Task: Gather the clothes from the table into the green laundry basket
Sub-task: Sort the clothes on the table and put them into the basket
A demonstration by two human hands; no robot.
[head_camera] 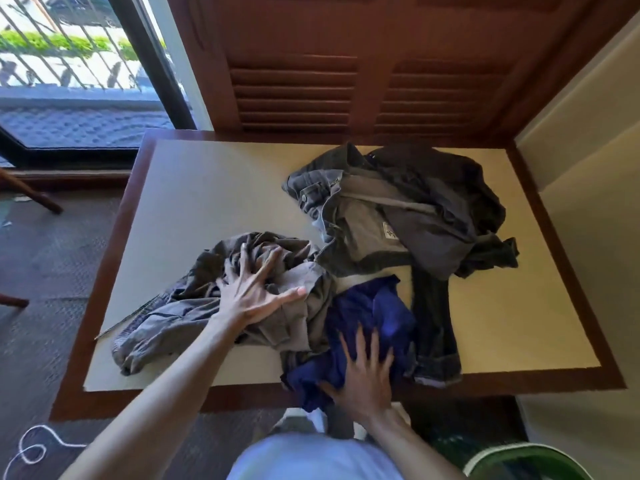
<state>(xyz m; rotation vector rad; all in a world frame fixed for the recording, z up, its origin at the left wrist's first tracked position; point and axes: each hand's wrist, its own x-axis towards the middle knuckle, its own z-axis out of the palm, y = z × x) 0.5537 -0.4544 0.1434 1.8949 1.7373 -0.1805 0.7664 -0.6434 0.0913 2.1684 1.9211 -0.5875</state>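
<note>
— Grey garment (207, 306) under your flat left hand (256, 299), blue one (367, 317) under your right hand (363, 379), near table (207, 188) front edge?
— Yes, fingers spread, gripping nothing. Bunch them, then drop into green basket (526, 459) below the front right corner.

Clothes (381, 244) on table (194, 188); laundry basket (526, 459) below its near right corner.

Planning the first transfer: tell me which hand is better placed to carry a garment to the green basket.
Probably the right hand. It lies flat on the blue garment at the table's near edge, and the green basket sits low on that same side. The left hand presses the grey garment farther away.
</note>
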